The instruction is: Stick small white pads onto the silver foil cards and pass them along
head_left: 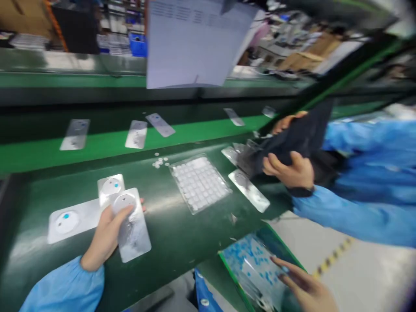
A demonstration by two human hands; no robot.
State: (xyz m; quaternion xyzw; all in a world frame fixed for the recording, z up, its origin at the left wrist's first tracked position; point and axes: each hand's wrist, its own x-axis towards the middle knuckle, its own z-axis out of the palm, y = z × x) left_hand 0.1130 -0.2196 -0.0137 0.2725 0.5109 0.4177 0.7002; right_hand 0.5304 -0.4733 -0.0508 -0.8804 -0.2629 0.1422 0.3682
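The near edge of the green tabletop [169,242] slants from bottom centre up toward the right, with the green-rimmed tray [231,274] just below it at lower right. At lower left, the left hand [105,234] pinches the held card [134,236], thumb on its face; the card partly covers the upright card [110,184], beside which lies the sideways card [73,221]. A strip of green surface runs between the held card and the clear sheet of white discs [201,184] at centre, giving room sideways; farther right, the co-worker's hands [290,170] and black object [294,134] crowd the space. The right hand [308,286] is over the tray's blue dots [255,255], one dot showing by its bent fingers; blur hides whether they grip it.

The surface is glossy, with loose white discs [160,161] above centre and more cards [136,134] along the bright green strip [107,145] behind. A paper sheet [195,47] hangs at top centre; pale floor [367,277] with striped tape [334,257] fills lower right.
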